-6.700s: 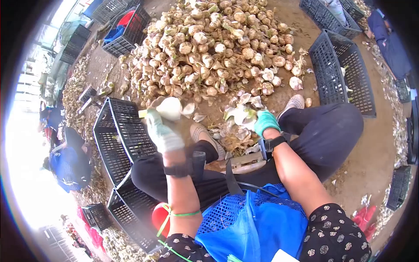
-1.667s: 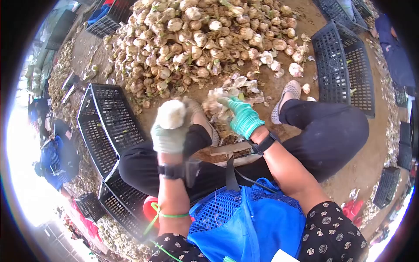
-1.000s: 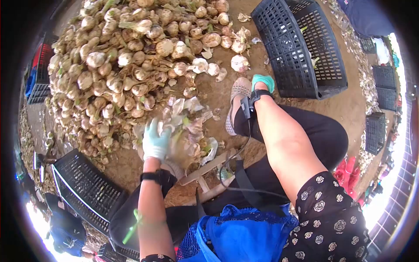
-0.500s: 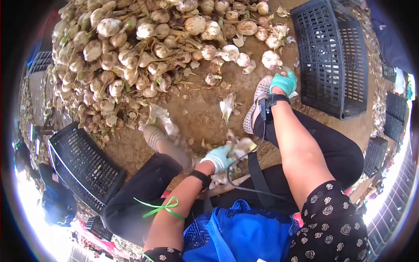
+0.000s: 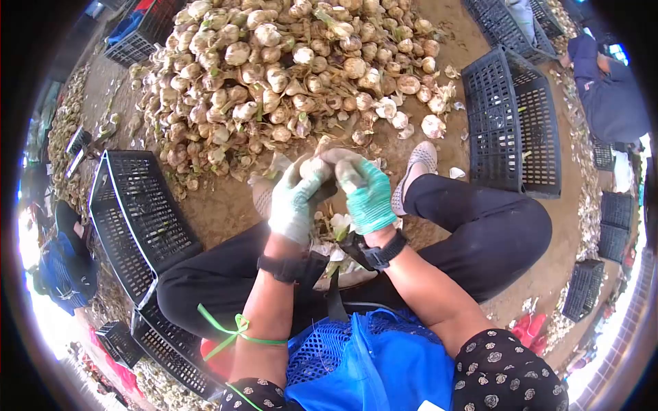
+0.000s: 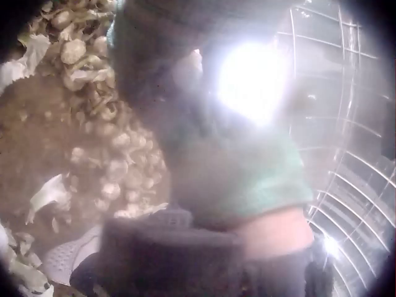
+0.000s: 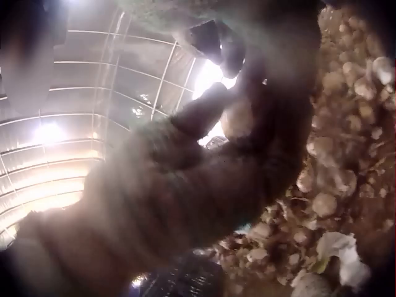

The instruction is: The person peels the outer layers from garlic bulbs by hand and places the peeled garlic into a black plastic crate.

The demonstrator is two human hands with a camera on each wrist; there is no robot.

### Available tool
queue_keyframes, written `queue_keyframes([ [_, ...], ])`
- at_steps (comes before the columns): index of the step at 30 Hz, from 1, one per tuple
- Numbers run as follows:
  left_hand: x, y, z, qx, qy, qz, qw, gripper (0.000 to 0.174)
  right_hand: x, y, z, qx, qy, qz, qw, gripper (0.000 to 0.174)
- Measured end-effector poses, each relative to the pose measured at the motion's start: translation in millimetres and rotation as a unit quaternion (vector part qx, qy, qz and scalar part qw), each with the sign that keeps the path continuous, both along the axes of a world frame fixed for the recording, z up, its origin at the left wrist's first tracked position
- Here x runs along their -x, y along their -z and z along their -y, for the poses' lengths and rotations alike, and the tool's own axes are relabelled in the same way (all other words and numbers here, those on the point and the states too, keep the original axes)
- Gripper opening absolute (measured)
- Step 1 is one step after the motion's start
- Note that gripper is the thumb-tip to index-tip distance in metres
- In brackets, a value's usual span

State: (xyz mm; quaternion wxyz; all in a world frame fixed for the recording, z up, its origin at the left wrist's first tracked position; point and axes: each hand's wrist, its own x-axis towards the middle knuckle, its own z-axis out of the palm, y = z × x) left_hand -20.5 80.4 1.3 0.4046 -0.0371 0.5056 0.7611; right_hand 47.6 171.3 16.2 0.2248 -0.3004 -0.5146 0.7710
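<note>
Garlic bulb (image 5: 314, 169) held in grip of left hand (image 5: 296, 200); right hand (image 5: 368, 193) against it, grip unclear.

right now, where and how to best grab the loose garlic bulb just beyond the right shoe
The garlic bulb is probably best gripped around its rounded middle, coming down from its right: bare ground shows there, while other bulbs lie close on its left.

Head cam was bright but fisheyed, left edge blown out. Wrist cams were hazy — backlight turned the right hand (image 7: 198, 167) into a soft, dark shape.
</note>
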Motion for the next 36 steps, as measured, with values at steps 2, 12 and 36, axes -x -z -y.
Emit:
queue_keyframes([
  [2, -11, -20, 14, 0.016, 0.025, -0.013, 0.999, 0.046, -6, 6, 5, -0.008, 0.039, 0.012, 0.999, 0.021],
  [12, -35, -42, 45, 0.024, 0.051, -0.15, 0.987, 0.054, -15, -26, 11, -0.127, -0.182, 0.208, 0.953, 0.033],
  [36, -27, -31, 44, 0.021, 0.09, -0.052, 0.994, 0.048, -55, 3, -7, 0.089, -0.185, 0.01, 0.979, 0.019],
])
